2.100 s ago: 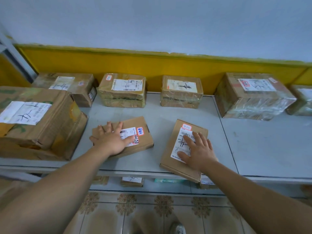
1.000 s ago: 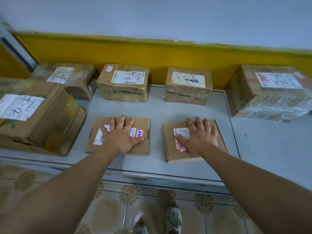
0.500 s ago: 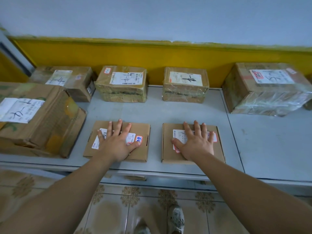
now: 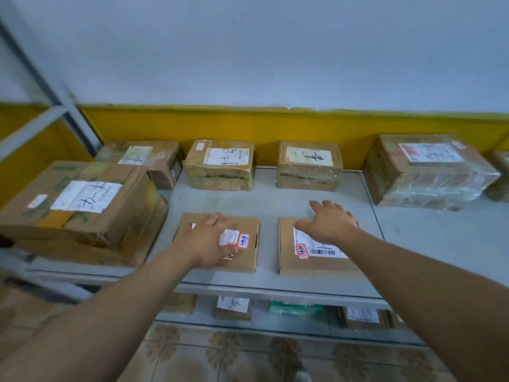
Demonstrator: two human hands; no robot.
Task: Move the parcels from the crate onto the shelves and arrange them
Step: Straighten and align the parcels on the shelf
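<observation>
Grey shelf [image 4: 275, 199]: L hand [image 4: 205, 239] and R hand [image 4: 327, 223] are laid, fingers straight, over two flat parcels [image 4: 248, 224]. R-side contact can't be confirmed.

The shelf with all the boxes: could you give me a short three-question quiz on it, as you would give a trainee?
1. True or false: the left flat box and the right flat box are stacked one on the other on the shelf.
2. The wall band behind the boxes is: A red, B yellow, C green.
3. Fill in: the flat box whose barcode shows lies under the ___ hand.

Key
1. False: they lie side by side.
2. B.
3. Right: the right hand is over it.
</observation>
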